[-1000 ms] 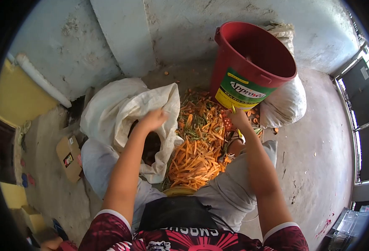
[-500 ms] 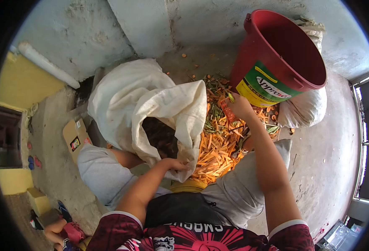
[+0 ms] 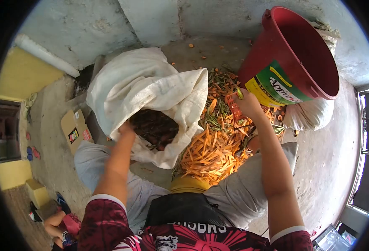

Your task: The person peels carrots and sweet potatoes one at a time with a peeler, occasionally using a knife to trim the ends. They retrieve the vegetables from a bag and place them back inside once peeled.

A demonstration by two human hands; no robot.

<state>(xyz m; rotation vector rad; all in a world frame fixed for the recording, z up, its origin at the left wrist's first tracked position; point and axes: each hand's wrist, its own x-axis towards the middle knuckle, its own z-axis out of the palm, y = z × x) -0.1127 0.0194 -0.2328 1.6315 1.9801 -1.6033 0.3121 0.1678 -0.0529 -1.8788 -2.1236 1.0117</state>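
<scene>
My left hand (image 3: 127,129) is closed on the left rim of a large white woven sack (image 3: 167,92). Its fingers are partly hidden by the cloth and slightly blurred. Inside the sack's wide mouth lie dark reddish-brown roots (image 3: 157,129), too shaded to name surely. My right hand (image 3: 250,104) is closed on a red perforated tool (image 3: 234,108) with a yellow-green piece showing at the fingers. That hand is over a heap of orange peelings or strips (image 3: 211,157), mixed with green stalks (image 3: 218,83), between the sack and my right leg.
A dark red bucket (image 3: 259,58) with a green and yellow label stands tilted behind my right hand. A full white sack (image 3: 310,113) sits behind it. A cut cardboard piece (image 3: 75,129) lies at left. Another person's leg (image 3: 54,224) shows at lower left.
My left hand has moved from the sack's near rim to its left rim. The mouth gapes wider and shows more of the contents. My right hand still holds the red tool.
</scene>
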